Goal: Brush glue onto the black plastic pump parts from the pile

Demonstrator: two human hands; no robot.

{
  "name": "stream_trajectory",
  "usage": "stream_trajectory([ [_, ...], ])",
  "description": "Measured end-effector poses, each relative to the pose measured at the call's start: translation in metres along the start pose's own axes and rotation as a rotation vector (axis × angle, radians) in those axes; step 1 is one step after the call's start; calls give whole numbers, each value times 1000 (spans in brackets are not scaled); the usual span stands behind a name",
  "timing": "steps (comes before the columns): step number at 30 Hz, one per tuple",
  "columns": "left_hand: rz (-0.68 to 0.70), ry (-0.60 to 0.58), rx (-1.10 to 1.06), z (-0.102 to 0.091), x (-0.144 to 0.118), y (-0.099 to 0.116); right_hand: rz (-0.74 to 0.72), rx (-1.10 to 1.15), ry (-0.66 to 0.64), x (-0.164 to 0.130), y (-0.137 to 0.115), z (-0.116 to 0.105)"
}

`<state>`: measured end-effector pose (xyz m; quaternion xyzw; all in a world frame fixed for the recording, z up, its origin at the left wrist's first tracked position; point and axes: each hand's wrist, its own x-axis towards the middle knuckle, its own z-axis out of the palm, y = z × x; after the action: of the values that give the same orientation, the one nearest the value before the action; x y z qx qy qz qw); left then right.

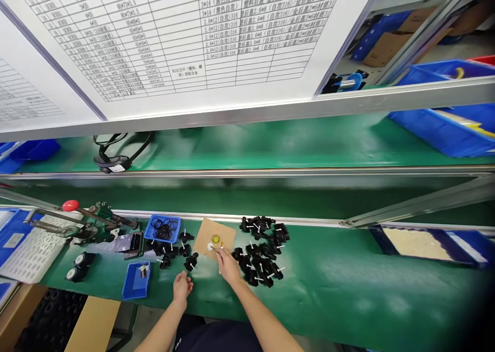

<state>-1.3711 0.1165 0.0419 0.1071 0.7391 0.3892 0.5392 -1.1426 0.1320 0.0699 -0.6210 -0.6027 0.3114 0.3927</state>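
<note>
My right hand (228,266) is closed in a pinch over the lower edge of a brown cardboard piece (202,237). It grips a thin stick-like tool, largely hidden by the fingers, with its tip close to a small white round piece (210,247). A small round container with a yellowish rim (215,239) rests higher on the cardboard. My left hand (182,288) is curled near the bench's front edge, just below a black part with a white pin (191,261). Whatever its fingers hold, if anything, is hidden. Several similar black parts (263,261) lie piled right of the cardboard.
A blue tray of black rings (164,229) and a blue tray with small metal pieces (136,282) stand left. Beyond them is a hand press with a red knob (70,205). A shelf (247,145) spans above the green bench (348,280). Blue bins (444,135) sit upper right.
</note>
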Motion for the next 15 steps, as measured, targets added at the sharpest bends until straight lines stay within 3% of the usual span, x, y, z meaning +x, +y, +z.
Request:
stream_trajectory([
  [3, 167, -96, 72, 1, -14, 5, -22, -14, 19, -1, -4, 2],
  [7, 463, -231, 203, 21, -24, 38, -54, -11, 74, -13, -10, -7],
  [11, 661, -393, 377, 71, -25, 70, -66, 1, 168, -44, -14, -36],
  [15, 682, -584, 627, 135, -22, 64, -22, -3, 340, -94, -17, -85],
])
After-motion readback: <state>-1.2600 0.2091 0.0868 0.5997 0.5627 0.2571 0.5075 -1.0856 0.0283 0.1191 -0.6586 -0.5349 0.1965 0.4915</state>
